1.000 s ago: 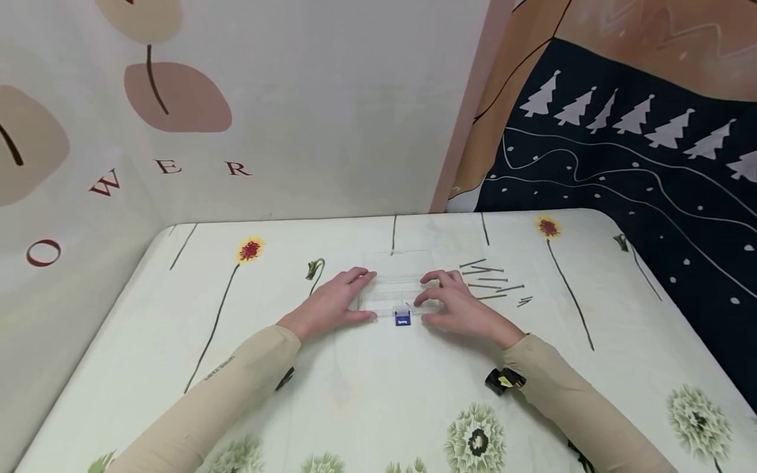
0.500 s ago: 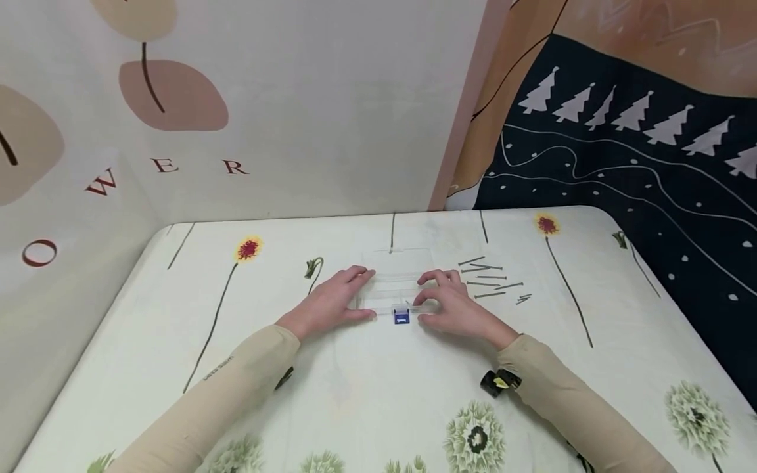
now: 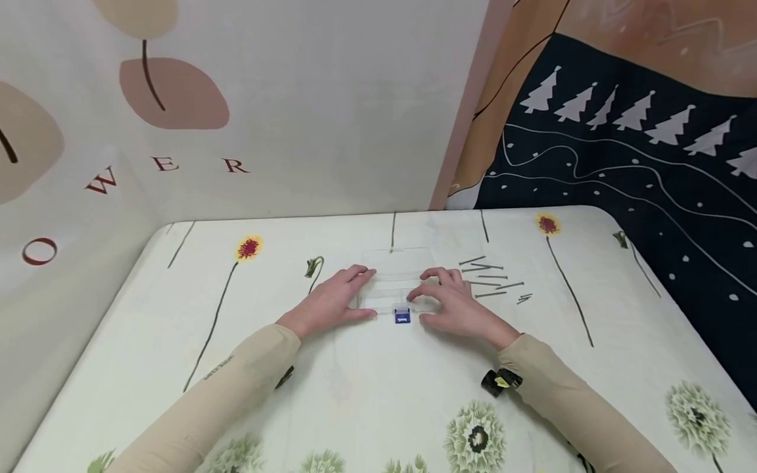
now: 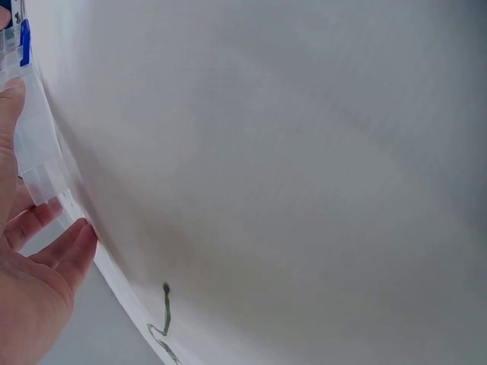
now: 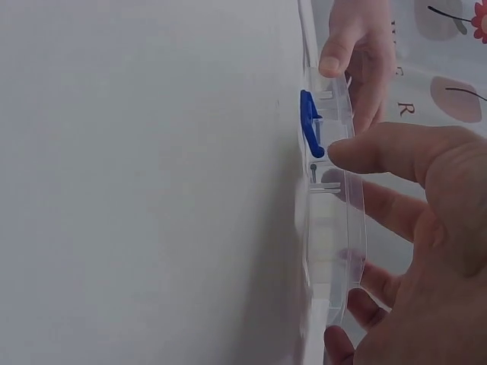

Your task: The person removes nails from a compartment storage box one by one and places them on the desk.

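Note:
A clear plastic compartment box [image 3: 384, 299] lies on the table, its transparent lid [image 3: 399, 261] folded back behind it. At its front edge hangs a blue latch [image 3: 403, 316]. My left hand [image 3: 331, 299] grips the left end, thumb in front and fingers behind; in the left wrist view only that end shows. My right hand [image 3: 452, 302] arches over the right part, thumb at the front and apart from the index finger, which reaches inside. Through the clear wall, a small nail [image 5: 313, 171] shows close to that fingertip; whether they touch, I cannot tell.
Several long nails [image 3: 489, 276] lie loose just right of the box. Beyond them is a small group of short nails [image 3: 524, 299]. A flower-printed cloth [image 3: 355, 381] covers the table, and printed curtains [image 3: 331, 131] hang behind its far edge.
My right index finger has shifted slightly left, further over the box's compartment, covering the spot where the small thing showed. The left hand keeps its grip and the box stays put.

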The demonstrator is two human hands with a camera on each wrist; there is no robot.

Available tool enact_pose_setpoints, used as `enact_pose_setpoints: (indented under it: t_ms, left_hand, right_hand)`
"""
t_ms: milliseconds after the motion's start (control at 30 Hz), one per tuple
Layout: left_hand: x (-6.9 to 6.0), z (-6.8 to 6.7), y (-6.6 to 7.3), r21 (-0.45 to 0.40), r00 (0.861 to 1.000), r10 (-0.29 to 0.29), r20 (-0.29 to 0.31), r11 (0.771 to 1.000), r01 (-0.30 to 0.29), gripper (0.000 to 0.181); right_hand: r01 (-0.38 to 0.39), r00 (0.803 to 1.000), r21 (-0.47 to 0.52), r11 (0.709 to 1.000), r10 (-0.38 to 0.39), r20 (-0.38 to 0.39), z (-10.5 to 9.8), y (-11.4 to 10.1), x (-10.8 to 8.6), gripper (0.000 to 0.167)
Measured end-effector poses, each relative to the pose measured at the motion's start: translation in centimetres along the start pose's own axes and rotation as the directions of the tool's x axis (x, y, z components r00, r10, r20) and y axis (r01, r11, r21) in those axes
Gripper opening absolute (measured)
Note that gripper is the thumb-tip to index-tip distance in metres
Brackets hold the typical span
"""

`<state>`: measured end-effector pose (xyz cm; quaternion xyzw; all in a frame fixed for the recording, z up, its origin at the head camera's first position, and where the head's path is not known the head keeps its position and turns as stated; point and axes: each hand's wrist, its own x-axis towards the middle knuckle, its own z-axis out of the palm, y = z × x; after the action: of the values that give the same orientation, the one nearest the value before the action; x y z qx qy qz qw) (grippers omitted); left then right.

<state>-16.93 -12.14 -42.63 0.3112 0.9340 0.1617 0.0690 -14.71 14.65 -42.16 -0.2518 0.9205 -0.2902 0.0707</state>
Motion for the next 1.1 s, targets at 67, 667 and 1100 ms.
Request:
enact_pose_setpoints:
  t_ms: [67, 667, 1100]
  left_hand:
    - [-0.01, 0.06, -0.04, 0.004, 1.0, 0.005, -0.004, 1.0, -0.005, 0.081]
    - [-0.01, 0.17, -0.2, 0.01, 0.999, 0.028, -0.015, 1.0, -0.028, 0.081]
    - [-0.04, 0.19, -0.2, 0.006, 1.0, 0.025, -0.017, 1.0, -0.025, 0.081]
  right_hand:
    - [0.015, 1.0, -0.019, 1.0, -0.015, 0.005, -0.1, 0.08, -0.02, 0.029]
    - [0.056, 0.998, -0.027, 0.998, -0.055, 0.021, -0.83, 1.0, -0.47, 0.017]
    - [0.018, 1.0, -0.018, 1.0, -0.017, 0.017, -0.29, 0.7, -0.35, 0.015]
